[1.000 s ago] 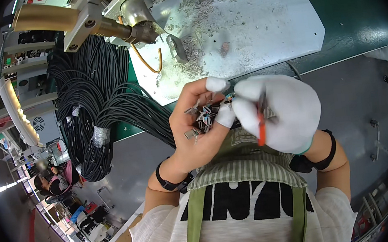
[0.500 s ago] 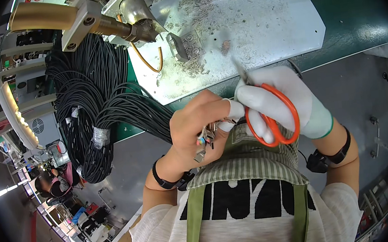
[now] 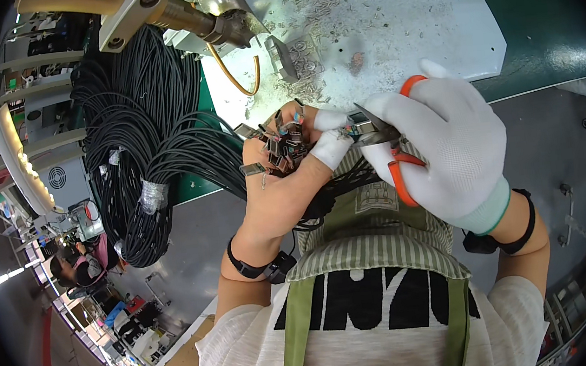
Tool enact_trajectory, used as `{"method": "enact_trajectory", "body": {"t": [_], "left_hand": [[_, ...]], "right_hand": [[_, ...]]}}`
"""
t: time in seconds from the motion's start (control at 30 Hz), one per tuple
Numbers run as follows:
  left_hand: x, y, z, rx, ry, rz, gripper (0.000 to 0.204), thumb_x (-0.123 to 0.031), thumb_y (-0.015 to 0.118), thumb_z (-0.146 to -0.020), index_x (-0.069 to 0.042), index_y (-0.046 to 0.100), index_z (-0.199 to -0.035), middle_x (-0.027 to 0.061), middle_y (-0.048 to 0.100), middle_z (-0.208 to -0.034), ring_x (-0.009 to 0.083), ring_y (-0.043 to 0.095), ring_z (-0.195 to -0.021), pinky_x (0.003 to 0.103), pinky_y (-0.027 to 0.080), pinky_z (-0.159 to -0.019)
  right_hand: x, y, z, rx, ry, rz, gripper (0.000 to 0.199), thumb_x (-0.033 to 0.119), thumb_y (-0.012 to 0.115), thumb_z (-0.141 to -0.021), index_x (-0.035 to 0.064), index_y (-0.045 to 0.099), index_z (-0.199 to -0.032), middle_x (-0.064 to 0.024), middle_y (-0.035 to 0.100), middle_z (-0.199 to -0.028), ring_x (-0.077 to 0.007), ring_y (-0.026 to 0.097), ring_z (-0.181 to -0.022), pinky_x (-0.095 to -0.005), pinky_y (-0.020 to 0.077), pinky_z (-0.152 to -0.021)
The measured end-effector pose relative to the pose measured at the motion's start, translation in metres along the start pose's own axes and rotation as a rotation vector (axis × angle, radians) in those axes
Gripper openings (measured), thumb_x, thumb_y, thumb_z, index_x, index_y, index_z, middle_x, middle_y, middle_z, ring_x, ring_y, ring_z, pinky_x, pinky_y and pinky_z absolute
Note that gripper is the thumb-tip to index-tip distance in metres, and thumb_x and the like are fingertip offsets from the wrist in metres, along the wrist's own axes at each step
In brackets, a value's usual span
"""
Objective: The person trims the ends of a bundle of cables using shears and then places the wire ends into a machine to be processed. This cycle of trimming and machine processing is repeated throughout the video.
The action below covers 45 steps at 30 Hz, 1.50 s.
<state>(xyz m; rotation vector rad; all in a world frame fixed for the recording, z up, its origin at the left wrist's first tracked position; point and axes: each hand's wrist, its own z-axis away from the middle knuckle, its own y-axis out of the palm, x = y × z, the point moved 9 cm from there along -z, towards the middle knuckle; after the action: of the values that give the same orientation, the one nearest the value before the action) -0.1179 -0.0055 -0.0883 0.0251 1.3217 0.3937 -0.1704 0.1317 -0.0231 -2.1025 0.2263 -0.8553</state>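
Note:
My left hand (image 3: 274, 202), with white covers on thumb and forefinger, is closed round a bunch of black cables. Their metal connector ends (image 3: 285, 147) fan out above its palm, and black cable hangs below it. Thumb and forefinger pinch one connector with small coloured wires (image 3: 352, 130). My right hand (image 3: 455, 143), in a white knit glove with a green cuff, grips orange-handled scissors (image 3: 403, 181). The scissor blades stand apart right at the pinched connector; whether they touch its wires I cannot make out.
A large coil of black cable (image 3: 122, 199) lies at the left on the green bench (image 3: 541, 46). Behind my hands is a white board (image 3: 419, 23) strewn with small scraps. A machine with a metal nozzle (image 3: 225, 31) and a bent orange tube (image 3: 245, 89) overhangs it.
My left hand has turned, bringing the connector ends into view. The scissors have swung from folded against my right palm to pointing left, blades apart, at the pinched connector.

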Motion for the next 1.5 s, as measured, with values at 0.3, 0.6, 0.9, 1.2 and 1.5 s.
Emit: {"method": "enact_trajectory", "body": {"t": [0.3,0.6,0.9,1.2,1.5], "left_hand": [[-0.017,0.011,0.001,-0.073,0.288,-0.488,0.021,0.004,0.065,-0.078,0.001,0.057,-0.097,0.0015,0.062,-0.083,0.0040,0.056,-0.070,0.018,0.045,-0.061],[-0.037,0.038,0.009,0.070,0.517,-0.573,0.018,0.003,0.064,-0.078,0.000,0.053,-0.092,0.0021,0.061,-0.079,0.0027,0.054,-0.067,0.016,0.043,-0.061],[-0.017,0.005,0.001,-0.086,0.282,-0.497,0.018,0.005,0.065,-0.077,-0.001,0.054,-0.091,0.0014,0.060,-0.078,0.0026,0.053,-0.065,0.017,0.042,-0.057],[0.024,-0.022,-0.008,0.047,-0.178,0.154,0.010,0.000,0.062,-0.081,-0.001,0.055,-0.088,-0.0016,0.055,-0.070,0.0022,0.040,-0.050,0.018,0.029,-0.045],[0.010,-0.074,-0.052,-0.133,-0.083,0.171,0.009,0.001,0.060,-0.080,-0.003,0.054,-0.085,-0.0036,0.045,-0.061,0.0041,0.032,-0.045,0.021,0.025,-0.042]], "right_hand": [[-0.008,0.018,0.012,0.231,0.117,-0.071,0.016,0.011,0.071,-0.070,0.0067,0.063,-0.083,-0.0055,0.053,-0.061,-0.0227,0.053,-0.050,-0.0324,0.0427,-0.048],[-0.013,0.028,0.021,0.146,0.261,-0.555,0.019,0.015,0.068,-0.076,0.0042,0.055,-0.069,-0.0092,0.052,-0.057,-0.0258,0.053,-0.047,-0.0331,0.0402,-0.044],[0.000,0.023,0.010,-0.015,0.046,-0.085,0.012,0.011,0.067,-0.075,0.0023,0.063,-0.082,-0.0066,0.051,-0.055,-0.0198,0.048,-0.042,-0.0293,0.0387,-0.044],[-0.012,0.096,0.033,0.521,0.603,-0.970,0.012,0.015,0.061,-0.083,0.0034,0.062,-0.081,-0.0048,0.049,-0.052,-0.0135,0.049,-0.041,-0.0252,0.0366,-0.042],[-0.046,0.094,-0.045,0.272,0.450,-0.762,0.026,0.025,0.057,-0.089,0.0016,0.060,-0.078,-0.0007,0.052,-0.052,-0.0072,0.051,-0.045,-0.0220,0.0381,-0.042]]}}
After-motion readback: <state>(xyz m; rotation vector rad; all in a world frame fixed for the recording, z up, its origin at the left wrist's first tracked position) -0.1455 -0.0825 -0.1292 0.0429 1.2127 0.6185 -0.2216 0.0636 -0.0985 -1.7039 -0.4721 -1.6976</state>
